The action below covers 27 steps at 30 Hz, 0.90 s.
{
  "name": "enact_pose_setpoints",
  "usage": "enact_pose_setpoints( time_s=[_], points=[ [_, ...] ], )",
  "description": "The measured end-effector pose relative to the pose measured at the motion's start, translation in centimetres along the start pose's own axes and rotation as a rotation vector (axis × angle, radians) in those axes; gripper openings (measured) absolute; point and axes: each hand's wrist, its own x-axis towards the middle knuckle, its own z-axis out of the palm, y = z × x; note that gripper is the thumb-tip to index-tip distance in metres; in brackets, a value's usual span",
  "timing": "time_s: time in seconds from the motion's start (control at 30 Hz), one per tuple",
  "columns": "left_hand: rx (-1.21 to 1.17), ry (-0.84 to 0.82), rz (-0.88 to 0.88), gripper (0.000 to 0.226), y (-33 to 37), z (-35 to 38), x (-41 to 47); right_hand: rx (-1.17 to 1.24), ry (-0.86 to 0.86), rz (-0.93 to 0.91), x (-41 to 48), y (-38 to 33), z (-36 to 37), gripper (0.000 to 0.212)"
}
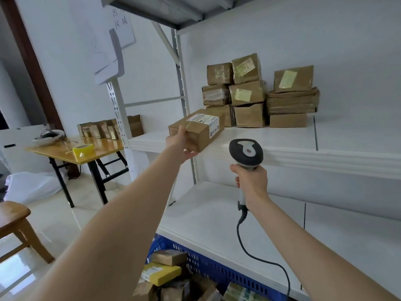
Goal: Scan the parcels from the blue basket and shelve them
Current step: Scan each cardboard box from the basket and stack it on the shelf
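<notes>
My left hand (181, 142) grips the near end of a brown cardboard parcel (198, 128) with a white label, held at the front left edge of the white middle shelf (271, 141). My right hand (251, 181) holds the handle of a grey and black barcode scanner (246, 153), its head upright just right of the parcel and its cable hanging down. Several brown parcels (247, 94) are stacked at the back of that shelf. The blue basket (208, 268) sits below at the bottom, with several parcels inside, one yellow.
A lower white shelf (217, 213) runs beneath the middle one. To the left stands a wooden folding table (93, 151) with a yellow tape roll (83, 150) and small boxes. A wooden stool (15, 222) is at the left edge.
</notes>
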Motion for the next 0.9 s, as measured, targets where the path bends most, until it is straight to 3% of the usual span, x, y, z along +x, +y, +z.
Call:
enact_pose_setpoints(
  time_s=[0.1,0.17,0.3,0.4,0.6,0.7,0.9],
  points=[
    [0.182,0.020,0.071,0.040,-0.3,1.0,0.7,-0.006,-0.004,0.007,0.4,0.6,0.0,0.016],
    [0.371,0.097,0.169,0.050,-1.1,1.3,1.3,-0.010,-0.008,0.014,0.5,0.9,0.0,0.016],
    [1.004,0.183,0.659,0.065,-2.9,0.7,1.4,-0.014,-0.022,0.030,0.1,1.7,0.0,0.014],
    [1.231,0.112,0.808,0.066,-3.6,1.3,1.3,-0.010,-0.040,0.043,-0.2,2.4,-0.1,0.014],
    [1.304,-0.021,0.731,0.070,-3.2,1.6,2.7,-0.041,-0.064,0.069,-0.7,3.7,-0.9,0.014],
    [1.248,-0.010,0.783,0.070,-4.1,0.9,2.5,-0.053,-0.097,0.105,-1.3,4.6,-1.0,0.014],
    [1.188,0.018,0.728,0.064,-13.1,-3.2,1.5,-0.079,-0.229,0.302,-3.3,9.7,-0.8,0.019]
  ],
)
